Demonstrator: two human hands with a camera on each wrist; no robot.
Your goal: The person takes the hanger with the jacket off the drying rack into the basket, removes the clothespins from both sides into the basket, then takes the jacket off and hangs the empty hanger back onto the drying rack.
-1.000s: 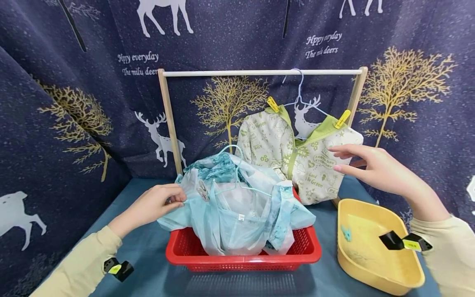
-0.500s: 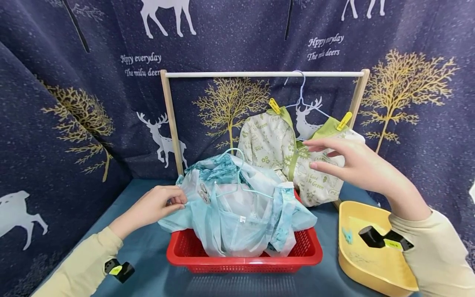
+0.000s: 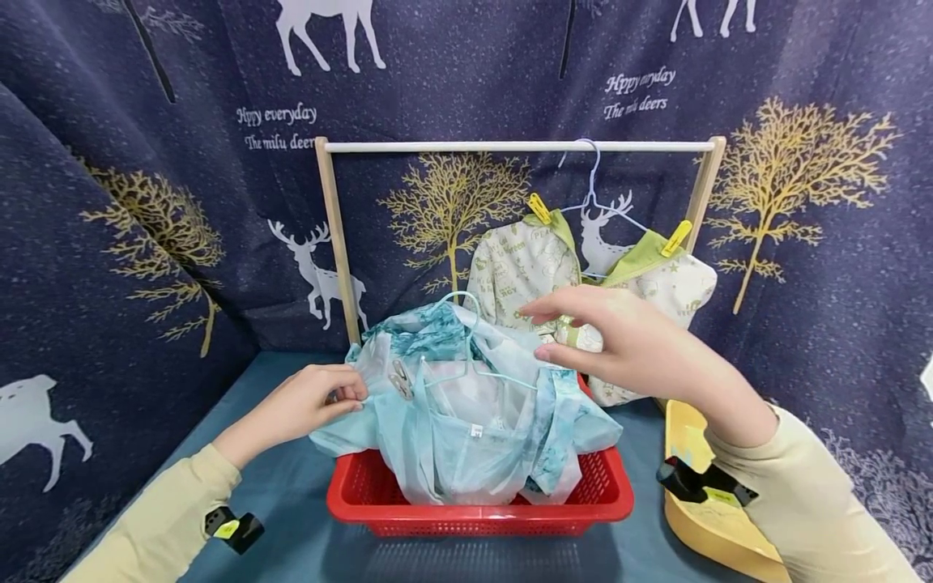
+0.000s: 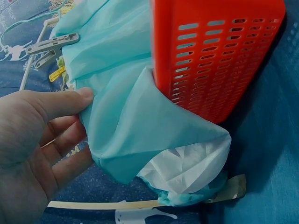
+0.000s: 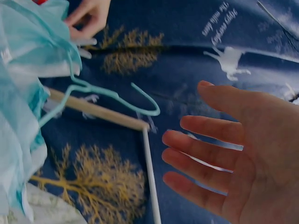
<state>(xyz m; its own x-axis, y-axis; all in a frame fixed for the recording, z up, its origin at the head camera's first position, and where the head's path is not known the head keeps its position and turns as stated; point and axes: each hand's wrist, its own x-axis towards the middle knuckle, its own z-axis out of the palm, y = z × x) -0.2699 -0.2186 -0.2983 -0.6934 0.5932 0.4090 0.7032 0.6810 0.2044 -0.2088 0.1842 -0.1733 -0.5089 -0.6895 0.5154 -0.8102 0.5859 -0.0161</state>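
A thin light blue garment (image 3: 481, 470) lies heaped over a red basket (image 3: 481, 512), with a light blue hanger (image 3: 468, 356) at its neckline and the hook pointing up. At the garment's left shoulder my left hand (image 3: 317, 397) pinches the cloth edge; the left wrist view has the thumb on the fabric, close to a grey clothespin (image 4: 52, 44) clipped on it. My right hand (image 3: 634, 340) hovers right of the hanger, fingers extended and thumb apart, holding nothing. In the right wrist view the hanger's hook (image 5: 152, 112) stands a little way from its fingertips.
Behind the basket stands a wooden rack with a white rail (image 3: 452, 146). On it hangs a pale printed jacket (image 3: 525, 259) with green trim, on a purple hanger (image 3: 594, 174) with yellow clothespins (image 3: 677, 239). A yellow tub (image 3: 717, 530) sits at right, partly behind my right sleeve.
My right hand has moved left, from in front of the printed jacket's right side to near the blue hanger. My left hand keeps its hold on the garment in place.
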